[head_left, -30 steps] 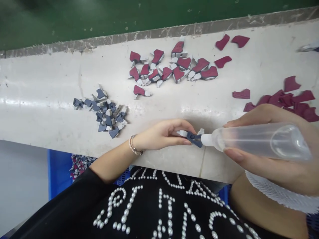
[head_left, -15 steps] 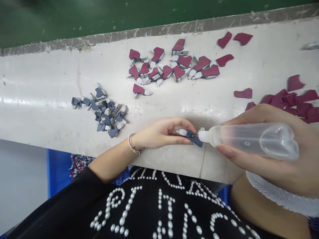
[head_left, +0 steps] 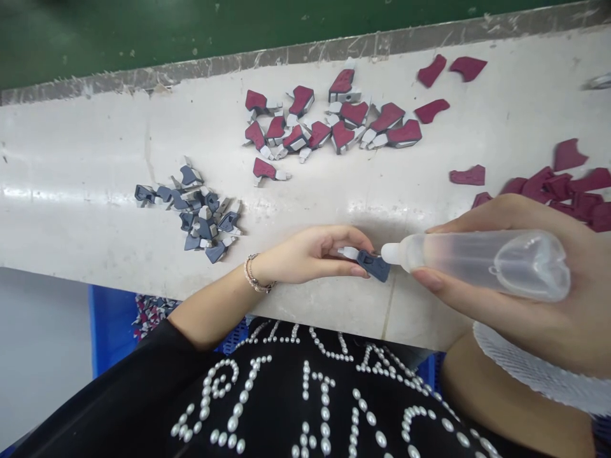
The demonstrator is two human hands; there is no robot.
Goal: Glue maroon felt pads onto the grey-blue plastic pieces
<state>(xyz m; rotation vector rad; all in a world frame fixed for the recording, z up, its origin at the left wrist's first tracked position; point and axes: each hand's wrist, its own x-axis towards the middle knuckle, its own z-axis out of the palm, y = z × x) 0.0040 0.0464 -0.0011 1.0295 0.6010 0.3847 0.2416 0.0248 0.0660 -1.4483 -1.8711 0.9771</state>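
Note:
Between thumb and fingers, my left hand (head_left: 315,254) pinches a small dark blue-grey plastic part (head_left: 376,266) with a light grey tab sticking out to the left. My right hand (head_left: 515,318) is wrapped round a translucent squeeze bottle (head_left: 477,261), held on its side. The bottle's white nozzle (head_left: 390,253) points left and is at the part's upper right edge; whether it touches cannot be made out. Clear liquid shows inside the bottle.
A heap of dark blue-grey parts (head_left: 205,222) lies on the white table (head_left: 95,152). Similar parts with maroon faces (head_left: 344,137) lie farther back. Loose maroon pieces (head_left: 568,191) are piled at the right. A blue crate (head_left: 107,331) with mixed parts stands below the table edge.
The nozzle has shifted slightly up and right, from over the part's recess to its upper edge. My left hand keeps hold of the part almost unmoved.

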